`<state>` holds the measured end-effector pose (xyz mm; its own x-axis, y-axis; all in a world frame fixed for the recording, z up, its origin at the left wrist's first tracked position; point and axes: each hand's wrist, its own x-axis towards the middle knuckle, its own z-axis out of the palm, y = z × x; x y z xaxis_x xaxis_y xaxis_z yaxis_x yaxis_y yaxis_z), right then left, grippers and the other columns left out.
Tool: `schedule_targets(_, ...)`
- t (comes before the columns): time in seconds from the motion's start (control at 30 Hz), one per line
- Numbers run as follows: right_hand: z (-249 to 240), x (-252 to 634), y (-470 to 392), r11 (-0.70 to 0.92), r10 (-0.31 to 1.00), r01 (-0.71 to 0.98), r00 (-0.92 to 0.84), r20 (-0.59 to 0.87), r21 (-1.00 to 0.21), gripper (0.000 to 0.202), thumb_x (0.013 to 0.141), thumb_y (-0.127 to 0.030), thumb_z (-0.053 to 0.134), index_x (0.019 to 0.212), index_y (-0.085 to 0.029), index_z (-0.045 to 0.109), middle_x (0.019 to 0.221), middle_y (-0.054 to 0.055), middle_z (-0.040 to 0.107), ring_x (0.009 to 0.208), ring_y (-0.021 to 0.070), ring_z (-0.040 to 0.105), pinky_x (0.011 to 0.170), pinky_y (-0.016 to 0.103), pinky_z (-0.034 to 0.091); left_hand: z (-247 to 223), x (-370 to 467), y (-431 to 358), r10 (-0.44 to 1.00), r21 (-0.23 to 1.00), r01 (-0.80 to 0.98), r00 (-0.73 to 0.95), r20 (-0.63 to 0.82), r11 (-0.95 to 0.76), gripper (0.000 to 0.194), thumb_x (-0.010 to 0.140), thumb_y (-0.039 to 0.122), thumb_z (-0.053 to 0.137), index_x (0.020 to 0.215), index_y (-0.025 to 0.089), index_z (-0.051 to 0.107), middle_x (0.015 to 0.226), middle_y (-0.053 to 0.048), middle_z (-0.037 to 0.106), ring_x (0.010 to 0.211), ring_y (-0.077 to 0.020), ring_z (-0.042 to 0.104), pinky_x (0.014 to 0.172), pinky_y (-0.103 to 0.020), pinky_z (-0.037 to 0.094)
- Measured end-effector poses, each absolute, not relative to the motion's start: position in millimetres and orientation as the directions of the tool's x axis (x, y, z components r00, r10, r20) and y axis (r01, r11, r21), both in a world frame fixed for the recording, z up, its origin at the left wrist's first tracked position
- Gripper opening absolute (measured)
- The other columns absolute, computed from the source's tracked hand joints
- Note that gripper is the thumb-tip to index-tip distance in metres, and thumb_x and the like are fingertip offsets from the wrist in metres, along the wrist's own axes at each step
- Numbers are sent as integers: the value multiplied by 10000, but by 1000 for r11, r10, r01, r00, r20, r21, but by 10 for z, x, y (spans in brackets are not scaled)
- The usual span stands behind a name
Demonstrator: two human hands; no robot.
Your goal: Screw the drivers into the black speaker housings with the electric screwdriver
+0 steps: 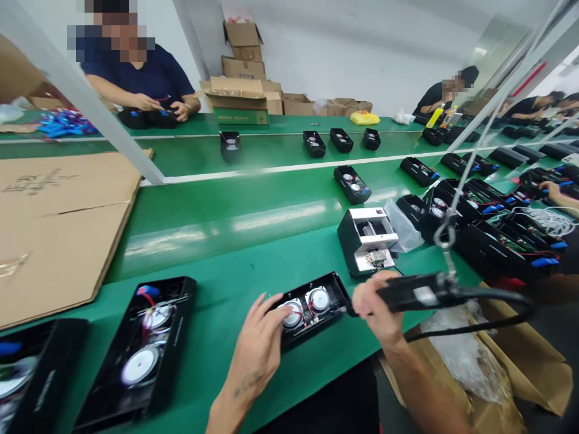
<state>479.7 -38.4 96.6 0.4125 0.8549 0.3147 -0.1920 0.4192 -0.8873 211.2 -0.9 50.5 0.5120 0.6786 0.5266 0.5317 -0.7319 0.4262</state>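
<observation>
In our head view, a silver-and-black machine [368, 241] stands on the green desk [212, 313]. Nearer to us than the machine and a little to its left lies an open black case [316, 330], two round speakers [320, 299] inside. Our left hand [260, 343] lies on the case's far end from the machine, fingers loosely bent over it; we cannot tell whether it grips. Our right hand [380, 304], just in front of the machine, is closed around a black power driver [416, 292], its nose at the case's near-machine end; we cannot see whether it touches. Right of the machine, a metal hook [446, 235] hangs above the driver, and a clear plastic bag [404, 226] sits beside the machine. Well left of it lies another open case [174, 337].
</observation>
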Motion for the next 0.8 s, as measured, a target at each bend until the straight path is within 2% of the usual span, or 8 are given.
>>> schedule_targets(0.13, 1019, 5290, -374, 435, 690, -48, 659, 299, -899, 341, 927, -392, 811, 1173, -295, 595, 574, -133, 435, 414, 114, 419, 462, 277, 421, 367, 1600, 80, 641, 265, 596, 605, 473, -758, 482, 903, -38, 457, 1165, 261, 728, 1272, -40, 799, 1466, -297, 594, 1234, -623, 491)
schedule_targets(0.23, 793, 5613, -369, 266, 638, 137, 717, 281, -954, 428, 871, -431, 854, 1180, -246, 622, 649, -97, 541, 496, 139, 534, 544, 316, 501, 257, 1460, 116, 583, 154, 583, 680, 444, -798, 413, 927, -10, 504, 1115, 266, 747, 1216, -33, 800, 1455, -324, 590, 1228, -647, 485)
schedule_targets(0.33, 498, 5744, -405, 62, 628, 417, 690, 360, -907, 648, 805, -458, 889, 1328, -207, 601, 1063, 83, 731, 911, 270, 741, 836, 464, 628, 228, 1487, 91, 550, 136, 562, 682, 482, -816, 304, 953, 29, 561, 1015, 266, 741, 1066, -9, 795, 1330, -283, 648, 1289, -659, 408)
schedule_targets(0.43, 249, 5693, -496, -8, 599, 665, 601, 529, -746, 782, 846, -467, 850, 1496, -190, 513, 1416, 207, 616, 1255, 354, 660, 1072, 591, 565, 238, 1568, -40, 584, 217, 560, 640, 499, -800, 249, 964, 61, 589, 939, 272, 718, 935, 14, 760, 1140, -220, 677, 1338, -638, 343)
schedule_targets(0.53, 35, 5544, -617, -25, 501, 779, 553, 666, -627, 624, 903, -433, 807, 1429, -186, 579, 1302, 196, 625, 1103, 335, 676, 960, 585, 606, 213, 1679, -238, 597, 300, 522, 625, 503, -799, 218, 972, 81, 604, 908, 271, 689, 830, 27, 705, 980, -191, 661, 1327, -592, 385)
schedule_targets(0.63, -169, 5353, -709, 20, 481, 780, 541, 690, -625, 405, 923, -392, 787, 1260, -207, 658, 1060, 123, 663, 839, 277, 672, 755, 488, 638, 119, 1850, -320, 608, 367, 486, 608, 510, -793, 214, 971, 72, 604, 940, 267, 686, 810, 5, 681, 943, -199, 657, 1171, -485, 568)
schedule_targets(0.73, -322, 5162, -716, 118, 703, 654, 476, 528, -747, 295, 999, -371, 682, 1257, -230, 658, 846, 25, 672, 620, 207, 650, 600, 354, 616, -9, 2090, -29, 677, 460, 497, 531, 510, -736, 151, 986, 142, 631, 960, 267, 711, 862, -28, 689, 952, -218, 656, 875, -357, 647)
schedule_targets(0.8, -378, 5071, -678, 126, 852, 582, 352, 389, -803, 320, 1037, -376, 617, 1315, -221, 660, 772, -4, 680, 526, 172, 633, 565, 296, 592, -64, 2285, 430, 717, 487, 527, 474, 512, -696, 67, 987, 238, 683, 938, 263, 722, 899, -38, 691, 947, -227, 646, 813, -348, 624)
